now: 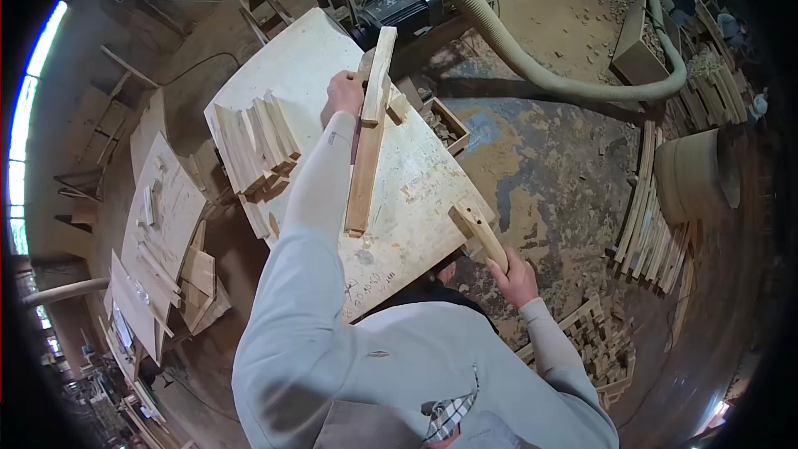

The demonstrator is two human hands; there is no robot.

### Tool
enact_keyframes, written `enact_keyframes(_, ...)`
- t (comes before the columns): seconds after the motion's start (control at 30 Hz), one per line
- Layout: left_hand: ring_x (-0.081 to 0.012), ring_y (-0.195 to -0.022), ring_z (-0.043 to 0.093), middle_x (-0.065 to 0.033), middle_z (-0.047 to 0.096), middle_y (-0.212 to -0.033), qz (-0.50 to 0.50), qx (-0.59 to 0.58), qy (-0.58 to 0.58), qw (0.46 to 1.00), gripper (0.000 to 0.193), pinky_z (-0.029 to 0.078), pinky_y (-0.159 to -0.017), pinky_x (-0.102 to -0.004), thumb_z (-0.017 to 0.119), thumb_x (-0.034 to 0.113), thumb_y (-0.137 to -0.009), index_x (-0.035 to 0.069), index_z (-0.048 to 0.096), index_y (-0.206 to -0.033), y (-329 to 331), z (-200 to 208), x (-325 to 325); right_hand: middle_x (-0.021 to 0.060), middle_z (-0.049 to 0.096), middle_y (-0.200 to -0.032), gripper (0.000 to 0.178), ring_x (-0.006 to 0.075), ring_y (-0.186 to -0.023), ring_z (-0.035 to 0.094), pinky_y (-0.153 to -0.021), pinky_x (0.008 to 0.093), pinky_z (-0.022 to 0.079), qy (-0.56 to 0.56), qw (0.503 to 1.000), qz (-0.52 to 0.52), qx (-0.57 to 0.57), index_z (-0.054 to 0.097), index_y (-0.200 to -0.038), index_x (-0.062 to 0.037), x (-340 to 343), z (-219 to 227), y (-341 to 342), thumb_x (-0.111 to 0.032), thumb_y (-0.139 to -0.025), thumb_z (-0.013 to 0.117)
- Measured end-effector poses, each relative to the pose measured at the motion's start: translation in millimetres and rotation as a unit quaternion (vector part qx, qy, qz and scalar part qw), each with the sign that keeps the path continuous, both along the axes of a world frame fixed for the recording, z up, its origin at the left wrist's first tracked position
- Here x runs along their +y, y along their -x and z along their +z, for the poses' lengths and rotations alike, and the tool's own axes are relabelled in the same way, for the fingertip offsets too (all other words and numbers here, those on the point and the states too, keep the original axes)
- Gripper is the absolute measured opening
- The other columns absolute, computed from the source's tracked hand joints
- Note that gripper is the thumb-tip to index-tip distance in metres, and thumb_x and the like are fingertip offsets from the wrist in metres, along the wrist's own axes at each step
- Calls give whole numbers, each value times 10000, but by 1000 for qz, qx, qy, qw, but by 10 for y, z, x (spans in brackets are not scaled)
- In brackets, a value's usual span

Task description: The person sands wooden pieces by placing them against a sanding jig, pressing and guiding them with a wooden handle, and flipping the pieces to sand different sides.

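Observation:
My right hand (515,279) is closed round one end of a short wooden piece (482,231) with dark holes near its far end. It holds this piece over the right corner of a pale worktable (399,270). My left arm reaches far across the table. There my left hand (345,93) is curled shut against the left side of a long wooden bar (364,191), and what its fingers grip is hidden. On top of that bar's far part lies a lighter, shaped wooden piece (380,75). A small wood block (398,108) sits just right of it.
Several wooden strips (258,137) are stacked on the table's left side. A dark motor (399,12) stands at the far edge, with a ribbed hose (540,71) curving right. An open wooden box (449,126) adjoins the table; a crate of offcuts (603,345) is at lower right.

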State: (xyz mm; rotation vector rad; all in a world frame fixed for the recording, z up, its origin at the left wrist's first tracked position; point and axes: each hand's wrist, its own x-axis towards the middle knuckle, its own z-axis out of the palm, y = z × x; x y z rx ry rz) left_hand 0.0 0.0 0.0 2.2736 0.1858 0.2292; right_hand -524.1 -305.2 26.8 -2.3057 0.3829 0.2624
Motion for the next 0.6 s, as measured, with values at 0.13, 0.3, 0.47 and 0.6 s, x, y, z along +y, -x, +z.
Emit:
enact_keyframes(0.13,-301,-937,808,-176,855,-985,8,-1,34,999,246,614,-923,-433,832,250,-933,17,881,-993,-113,-59,-50,253,783,-940,435,508,-885,759,-755,587,593,4,1000,0,3,677,-1282,-84,4,92,49,-453,-1064,750)
enact_keyframes(0.3,-305,-936,809,-172,857,-988,10,-5,33,999,241,612,-922,-431,830,248,-942,19,880,-998,-172,-13,-156,271,779,-942,439,522,-881,754,-752,595,592,-2,1000,-3,14,674,-1292,-79,-38,17,9,-451,-1069,744)
enact_keyframes(0.47,-308,-946,808,-166,855,-974,6,5,36,999,238,609,-920,-428,845,267,-943,40,887,-998,-239,141,-167,295,771,-947,455,534,-892,751,-748,601,589,-9,1000,-8,8,663,-1297,-55,14,-50,-96,-440,-1070,743)
enact_keyframes(0.6,-307,-963,809,-164,859,-1000,31,8,24,999,231,608,-940,-423,865,276,-926,59,893,-997,-364,149,1,295,769,-940,445,530,-889,752,-748,602,586,-10,1000,8,11,662,-1300,-52,69,-118,-178,-427,-1072,736)
